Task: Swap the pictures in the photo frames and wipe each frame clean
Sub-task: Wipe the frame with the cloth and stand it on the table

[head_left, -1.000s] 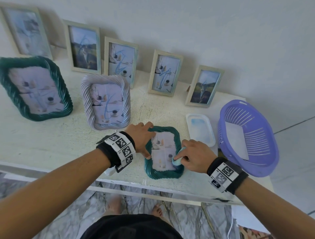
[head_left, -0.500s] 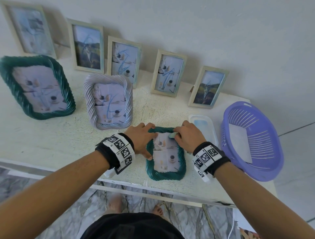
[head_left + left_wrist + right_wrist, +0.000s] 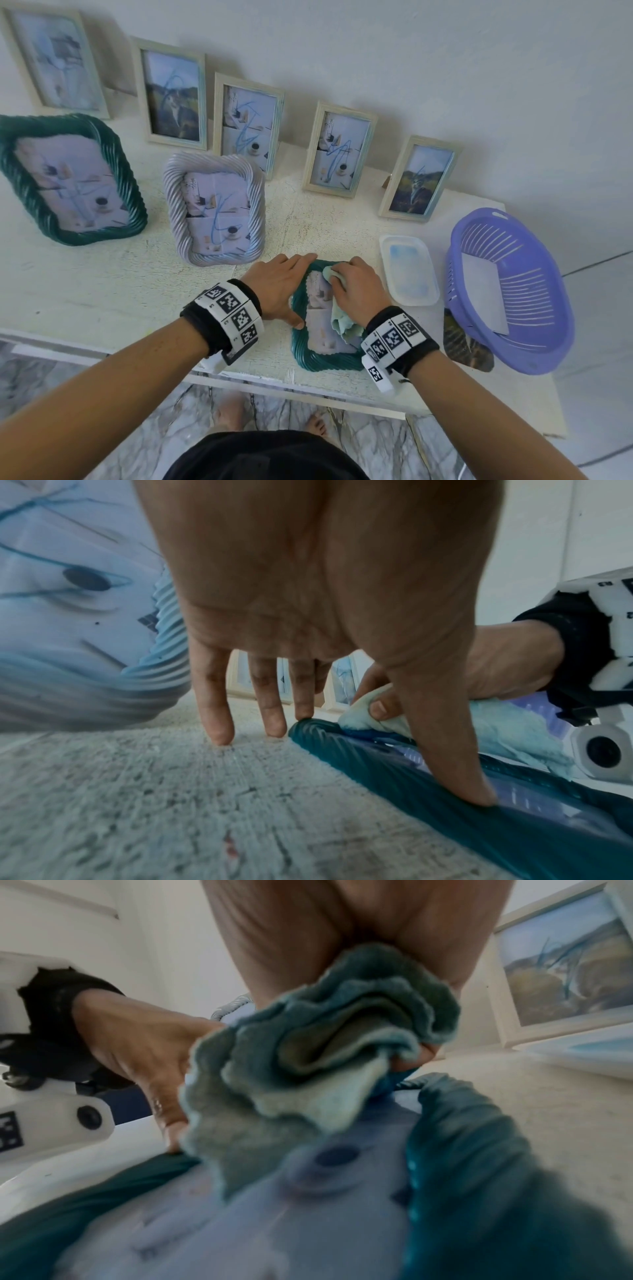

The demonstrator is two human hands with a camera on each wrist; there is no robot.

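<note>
Small teal rope-edged photo frame [image 3: 327, 358] lies flat at the desk's [image 3: 102, 291] front edge. Right hand [image 3: 356, 291] bunches a pale green cloth [image 3: 342, 323] on its top glass: wiping step. Left hand [image 3: 277, 291], fingers spread, pins the left rim. Next, likely: sweep cloth down remaining glass and rim.

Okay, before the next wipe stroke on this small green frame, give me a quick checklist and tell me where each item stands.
1. Small green frame lies flat on the table: ok.
2. Left hand steadies it, thumb pressing its left rim: ok.
3. Right hand grips the cloth: ok.
4. Cloth touches the frame's top end: ok.
5. Glass already clean: cannot tell.
6. Tray beside the frame stays out of the stroke: ok.
</note>
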